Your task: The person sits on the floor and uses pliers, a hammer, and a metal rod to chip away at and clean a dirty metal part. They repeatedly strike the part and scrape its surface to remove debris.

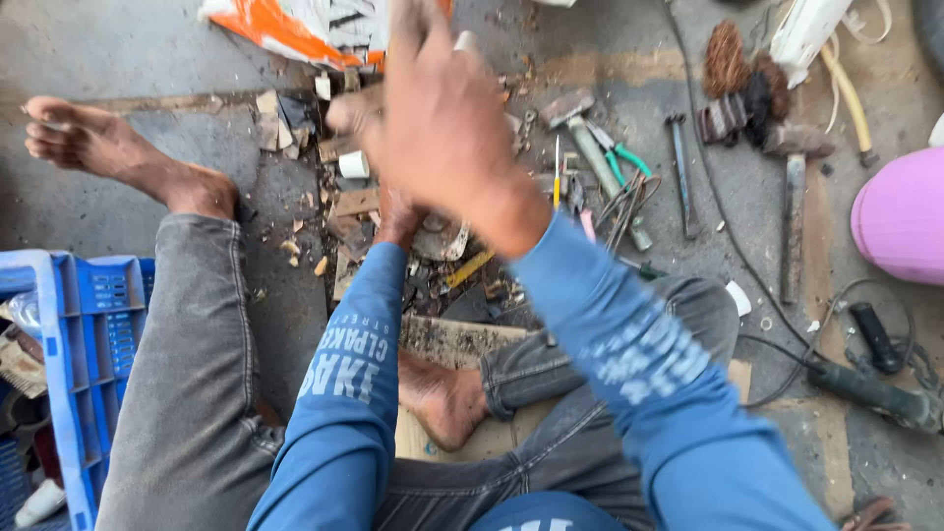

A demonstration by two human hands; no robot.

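Right hand (442, 128) is closest to cam, raised high and motion-blurred, back of hand toward lens. Fingers look curled as if around smth, a pale tip (466, 41) pokes out above it, but can't tell what it grips or how tight. Left hand (398, 218) sits lower, mostly hidden behind right forearm, down on a greyish curved piece (441, 239) in the scrap pile; whether it's flat or pinching, can't tell.

Workpiece loc: on the floor between the legs, just fwd of a wood board (454, 339), amid wood chips and offcuts (334, 167).

Step, my read: mid-strike or mid-swing, left steadying the piece, right up at top of stroke. Judgement only, blur hides the tool.

Next move calls for: right coming down square on the piece w/o clipping left fingers, which sit right at the target. Left needs firm hold, loose scraps underneath could let it skid.

Around: hammer (792, 197) and 2nd hammer (585, 133) well apart to the right, green-handled pliers (619, 157) near it, power tool (875, 388) w/ cable far right, blue crate (79, 334) left, pink round object (900, 216) at right edge. Bare foot (447, 398) tucked beside board.
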